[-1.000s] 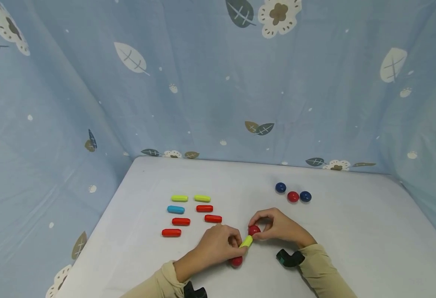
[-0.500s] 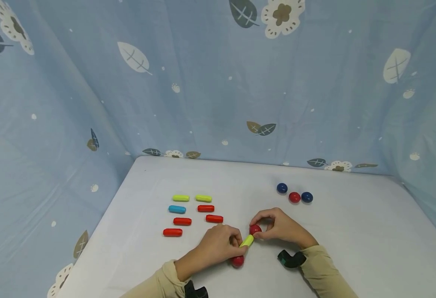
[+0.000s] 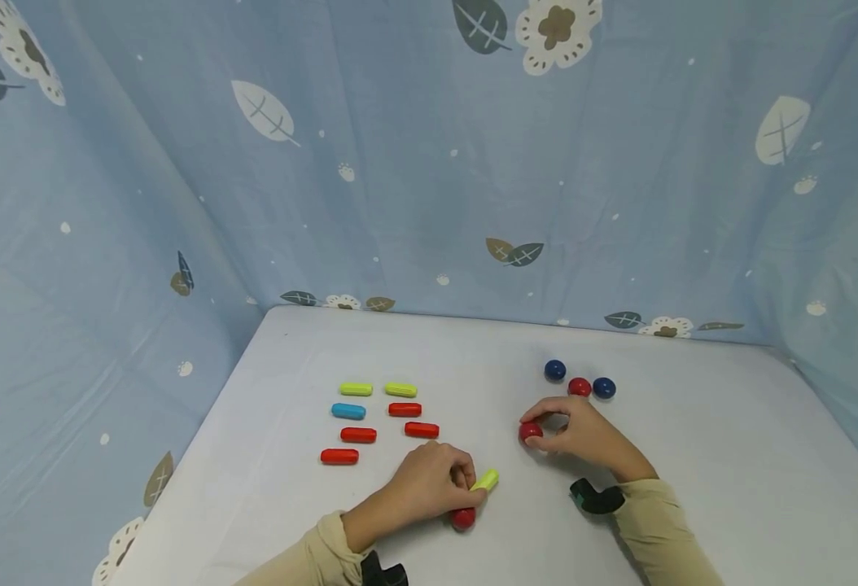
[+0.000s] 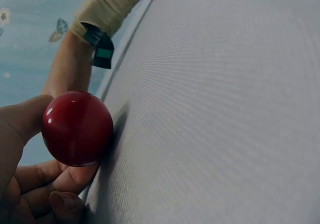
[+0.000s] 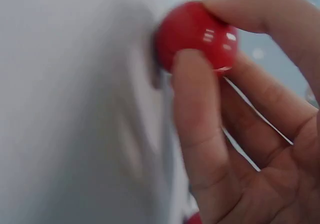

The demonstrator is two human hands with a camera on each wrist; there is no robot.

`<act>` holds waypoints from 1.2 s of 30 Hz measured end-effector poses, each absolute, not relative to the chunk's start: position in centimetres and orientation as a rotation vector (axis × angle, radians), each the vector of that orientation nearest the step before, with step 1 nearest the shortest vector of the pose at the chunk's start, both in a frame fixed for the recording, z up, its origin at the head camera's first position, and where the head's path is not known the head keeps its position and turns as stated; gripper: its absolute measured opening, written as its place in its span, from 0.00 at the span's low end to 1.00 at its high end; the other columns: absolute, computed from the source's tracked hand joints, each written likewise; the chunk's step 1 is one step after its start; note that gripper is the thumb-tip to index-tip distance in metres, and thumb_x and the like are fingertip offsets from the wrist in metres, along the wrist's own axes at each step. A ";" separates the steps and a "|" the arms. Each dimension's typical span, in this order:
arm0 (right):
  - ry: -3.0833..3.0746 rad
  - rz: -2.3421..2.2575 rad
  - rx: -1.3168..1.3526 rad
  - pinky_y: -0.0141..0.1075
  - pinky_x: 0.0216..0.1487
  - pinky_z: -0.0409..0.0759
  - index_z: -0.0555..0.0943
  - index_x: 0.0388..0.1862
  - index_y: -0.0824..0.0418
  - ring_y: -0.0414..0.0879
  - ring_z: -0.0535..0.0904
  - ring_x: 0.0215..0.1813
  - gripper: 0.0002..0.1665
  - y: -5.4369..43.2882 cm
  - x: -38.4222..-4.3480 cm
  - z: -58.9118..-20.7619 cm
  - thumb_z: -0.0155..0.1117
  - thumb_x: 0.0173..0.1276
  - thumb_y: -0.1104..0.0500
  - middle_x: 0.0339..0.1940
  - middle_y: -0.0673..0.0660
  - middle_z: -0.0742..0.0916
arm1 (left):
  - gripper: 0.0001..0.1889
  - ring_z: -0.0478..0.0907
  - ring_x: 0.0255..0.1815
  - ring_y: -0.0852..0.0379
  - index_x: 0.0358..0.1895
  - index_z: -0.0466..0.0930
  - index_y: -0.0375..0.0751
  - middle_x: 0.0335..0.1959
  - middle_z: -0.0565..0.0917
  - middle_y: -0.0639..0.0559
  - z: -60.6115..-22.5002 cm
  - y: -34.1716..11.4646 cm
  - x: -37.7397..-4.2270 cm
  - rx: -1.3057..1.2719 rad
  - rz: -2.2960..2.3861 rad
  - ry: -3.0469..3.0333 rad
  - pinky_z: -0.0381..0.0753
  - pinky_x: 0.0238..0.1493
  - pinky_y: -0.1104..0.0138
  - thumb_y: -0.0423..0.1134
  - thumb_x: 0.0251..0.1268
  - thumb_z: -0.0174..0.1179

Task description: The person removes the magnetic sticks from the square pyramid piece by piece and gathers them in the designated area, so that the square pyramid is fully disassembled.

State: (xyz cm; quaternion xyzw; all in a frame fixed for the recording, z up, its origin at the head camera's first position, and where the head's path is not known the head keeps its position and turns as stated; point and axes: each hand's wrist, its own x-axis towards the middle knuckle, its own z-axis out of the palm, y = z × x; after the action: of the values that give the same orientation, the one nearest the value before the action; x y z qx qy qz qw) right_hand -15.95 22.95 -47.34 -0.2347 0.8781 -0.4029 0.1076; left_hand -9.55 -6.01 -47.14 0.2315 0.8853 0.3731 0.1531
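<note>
Near the front of the table, my left hand (image 3: 429, 490) pinches a yellow-green rod (image 3: 488, 479) between thumb and fingers. A red ball (image 3: 462, 520) sits at the rod's near end; in the left wrist view this red ball (image 4: 77, 129) hides the rod. To the right, my right hand (image 3: 586, 438) pinches another red ball (image 3: 530, 433) with thumb and fingertips, apart from the rod. Close up in the right wrist view, that held ball (image 5: 192, 31) is just above or touching the white surface; I cannot tell which.
Left on the white table (image 3: 290, 350) lie two yellow-green rods (image 3: 356, 390), a blue rod (image 3: 348, 411) and several red rods (image 3: 339, 456). Behind the right hand are two blue balls (image 3: 555, 370) and a red ball (image 3: 579, 387). A patterned blue cloth (image 3: 400, 163) surrounds the table.
My right hand has moved away from the rod's far end, back and to the right, carrying the red ball with it. The left hand stays in place on the rod.
</note>
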 end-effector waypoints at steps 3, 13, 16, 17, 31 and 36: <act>2.627 -1.131 -0.657 0.36 0.46 0.86 0.89 0.46 0.52 0.39 0.82 0.48 0.15 24.3 -16.1 -46.4 0.80 0.60 0.55 0.46 0.49 0.91 | 0.11 0.72 0.22 0.73 0.22 0.83 0.56 0.15 0.78 0.71 -47.1 -6.0 -9.6 0.656 1.075 2.538 0.68 0.25 0.74 0.50 0.57 0.73; 2.822 -0.931 -0.307 0.64 0.56 0.80 0.89 0.48 0.57 0.62 0.82 0.57 0.19 28.8 -15.5 -44.1 0.80 0.61 0.50 0.46 0.56 0.91 | 0.10 0.72 0.23 0.74 0.22 0.83 0.57 0.15 0.77 0.72 -47.4 -6.0 -9.7 0.654 1.091 2.537 0.67 0.25 0.74 0.50 0.56 0.73; 2.850 -0.886 -0.302 0.68 0.57 0.76 0.89 0.48 0.57 0.63 0.82 0.58 0.19 29.3 -15.5 -44.0 0.80 0.61 0.53 0.46 0.57 0.91 | 0.10 0.73 0.23 0.74 0.22 0.82 0.58 0.15 0.77 0.73 -47.5 -6.1 -9.7 0.651 1.093 2.532 0.67 0.25 0.74 0.50 0.56 0.73; 2.856 -0.878 -0.308 0.68 0.57 0.75 0.89 0.49 0.57 0.63 0.82 0.57 0.18 29.4 -15.5 -43.9 0.80 0.61 0.54 0.46 0.58 0.91 | 0.10 0.73 0.23 0.74 0.22 0.82 0.58 0.15 0.77 0.73 -47.5 -6.1 -9.7 0.648 1.096 2.528 0.67 0.25 0.74 0.50 0.56 0.73; 2.835 -0.869 -0.288 0.66 0.57 0.76 0.88 0.48 0.58 0.66 0.80 0.60 0.16 29.4 -15.7 -44.2 0.79 0.60 0.59 0.48 0.62 0.90 | 0.10 0.73 0.23 0.73 0.22 0.82 0.58 0.16 0.78 0.71 -47.5 -6.1 -9.8 0.646 1.116 2.517 0.68 0.25 0.74 0.49 0.57 0.73; 2.858 -0.888 -0.297 0.59 0.53 0.81 0.89 0.48 0.57 0.66 0.81 0.59 0.16 29.3 -15.5 -43.9 0.79 0.60 0.58 0.49 0.62 0.90 | 0.09 0.73 0.23 0.73 0.24 0.83 0.55 0.17 0.79 0.70 -47.4 -6.2 -9.7 0.652 1.134 2.506 0.68 0.26 0.74 0.48 0.57 0.73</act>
State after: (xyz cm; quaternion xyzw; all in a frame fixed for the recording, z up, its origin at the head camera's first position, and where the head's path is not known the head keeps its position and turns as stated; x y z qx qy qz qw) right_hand -15.47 29.30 -43.88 -0.0985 0.9482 -0.2946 0.0668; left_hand -9.74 -6.21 -47.40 0.2280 0.8755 0.3962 0.1568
